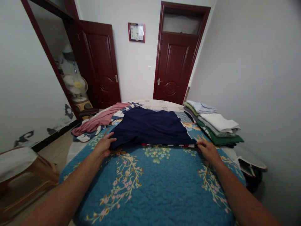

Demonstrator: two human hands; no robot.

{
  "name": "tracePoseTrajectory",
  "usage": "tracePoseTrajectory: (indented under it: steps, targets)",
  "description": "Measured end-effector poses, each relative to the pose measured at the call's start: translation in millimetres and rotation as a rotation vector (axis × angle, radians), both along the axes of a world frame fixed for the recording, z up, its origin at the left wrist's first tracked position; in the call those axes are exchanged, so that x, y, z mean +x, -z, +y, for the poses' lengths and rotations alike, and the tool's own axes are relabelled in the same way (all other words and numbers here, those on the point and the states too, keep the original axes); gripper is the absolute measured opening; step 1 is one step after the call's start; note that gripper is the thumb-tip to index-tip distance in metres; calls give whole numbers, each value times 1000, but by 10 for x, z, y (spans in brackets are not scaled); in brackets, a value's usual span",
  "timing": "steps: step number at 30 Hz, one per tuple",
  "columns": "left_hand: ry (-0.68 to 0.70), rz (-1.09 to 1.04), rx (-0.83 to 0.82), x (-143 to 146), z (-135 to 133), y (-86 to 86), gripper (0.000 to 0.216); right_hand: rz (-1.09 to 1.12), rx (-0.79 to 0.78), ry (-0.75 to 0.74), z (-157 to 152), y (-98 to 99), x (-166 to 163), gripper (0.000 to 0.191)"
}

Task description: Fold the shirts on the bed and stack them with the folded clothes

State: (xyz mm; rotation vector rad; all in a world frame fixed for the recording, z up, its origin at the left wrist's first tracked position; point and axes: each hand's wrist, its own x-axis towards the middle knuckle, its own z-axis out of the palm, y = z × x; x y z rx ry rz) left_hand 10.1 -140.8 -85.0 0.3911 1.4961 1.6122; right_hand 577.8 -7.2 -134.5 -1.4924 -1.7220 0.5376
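Right at the front, both forearms run in from the lower edge, cut off there, across a blue flowered cloth (160, 185) whose near edge is out of sight. Off to the left, a stool (21, 164) with a pale seat is cropped by the frame.

Now up to the hands! The right hand (208, 151) has thumb and fingers pinched together on the near right corner of a dark blue garment (155, 125). Over on the other side, the left hand (104, 146) is at the near left corner, fingers a little apart; whether it pinches the fabric, I cannot tell.

And the garment itself: spread wide in the middle of the table, on top of the flowered cloth, plain navy, softly wrinkled, its near edge almost straight between the two hands. A thin red-and-white strip (164, 145) peeks out along that edge; whether it is part of the garment or something underneath is hard to make out.

To the right, a stack of folded clothes (217, 125) in white, grey and green; below it, by the wall, a dark thing with a pale top is too dim to identify. To the left, a pink garment (103, 119) lies loosely over striped clothing. Farther back, a blurry fan (76, 84) sits beyond the doorway, and on the back wall hangs a clock (136, 32) between two dark red doors (175, 62).
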Motion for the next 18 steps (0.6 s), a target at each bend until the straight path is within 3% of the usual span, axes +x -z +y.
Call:
tracePoseTrajectory:
  steps: [5,10,14,18]
  targets:
    - [18,18,36,166,-257,-31,87,30,-36,82,-8,-23,148,43]
    - [52,32,51,382,-592,86,91,-29,-35,131,-40,-30,345,40]
    - [57,148,-18,434,-728,196,93,-188,-15,92,-95,-33,365,30]
    - [189,300,-133,369,-728,196,89,-277,11,107,-160,-43,351,24]
